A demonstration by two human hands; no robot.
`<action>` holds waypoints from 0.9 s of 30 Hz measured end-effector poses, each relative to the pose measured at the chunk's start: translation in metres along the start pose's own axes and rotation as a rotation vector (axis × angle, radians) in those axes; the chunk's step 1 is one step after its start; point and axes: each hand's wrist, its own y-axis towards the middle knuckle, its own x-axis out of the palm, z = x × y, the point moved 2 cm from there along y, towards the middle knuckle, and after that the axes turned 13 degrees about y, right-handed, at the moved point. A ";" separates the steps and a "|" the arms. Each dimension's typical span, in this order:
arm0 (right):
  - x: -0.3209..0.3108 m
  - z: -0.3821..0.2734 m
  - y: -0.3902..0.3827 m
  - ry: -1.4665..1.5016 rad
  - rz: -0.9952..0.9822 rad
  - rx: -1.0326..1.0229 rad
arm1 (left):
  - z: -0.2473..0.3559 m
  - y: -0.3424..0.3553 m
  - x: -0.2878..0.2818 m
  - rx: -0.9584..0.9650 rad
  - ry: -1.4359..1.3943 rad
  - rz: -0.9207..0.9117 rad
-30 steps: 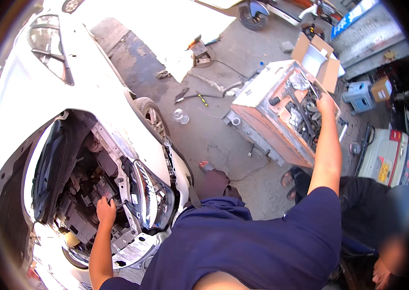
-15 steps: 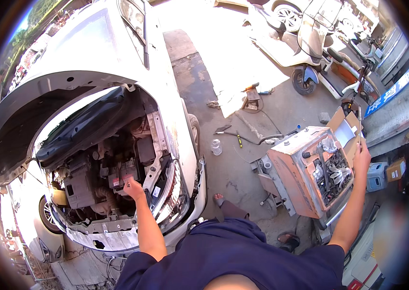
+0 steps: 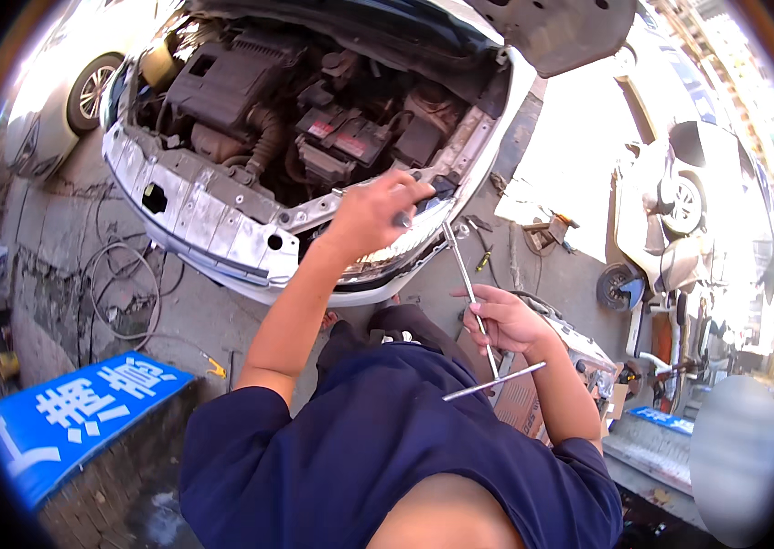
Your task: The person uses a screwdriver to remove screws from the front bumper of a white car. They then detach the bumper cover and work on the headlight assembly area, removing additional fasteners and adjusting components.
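My right hand (image 3: 504,320) is closed round the long shaft of a metal T-handle wrench (image 3: 461,260). The wrench's crossbar (image 3: 495,381) lies toward my chest, and the shaft's far end points at the car's front corner. Over the headlight (image 3: 385,261), my left hand (image 3: 370,215) has its fingers curled. A dark, rounded end shows beneath them, mostly hidden by the hand, and I cannot make out its kind. Beyond the left hand, in the open engine bay, sits a dark battery (image 3: 343,134) with red markings. A black engine cover (image 3: 230,80) lies left of it.
The raised hood (image 3: 552,32) overhangs the far right. A tool cart (image 3: 524,408) stands close by my right arm. Hoses (image 3: 122,297) coil on the ground at left, near a blue sign (image 3: 85,412). Hand tools (image 3: 547,233) and a scooter (image 3: 671,233) are at right.
My left hand has left the battery area and come over the headlight. My right hand has moved from beside the tool cart to before my body, bringing the wrench. My view has turned.
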 end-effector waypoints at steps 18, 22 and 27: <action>-0.002 -0.178 0.098 -1.058 -0.652 0.082 | 0.051 -0.054 0.094 -0.790 0.378 0.193; 0.028 -0.196 0.112 -1.783 -0.395 -0.598 | 0.045 -0.051 0.105 -1.066 0.284 0.219; 0.066 -0.207 0.148 -2.223 -0.326 -0.972 | 0.054 -0.087 0.095 -1.184 0.229 0.353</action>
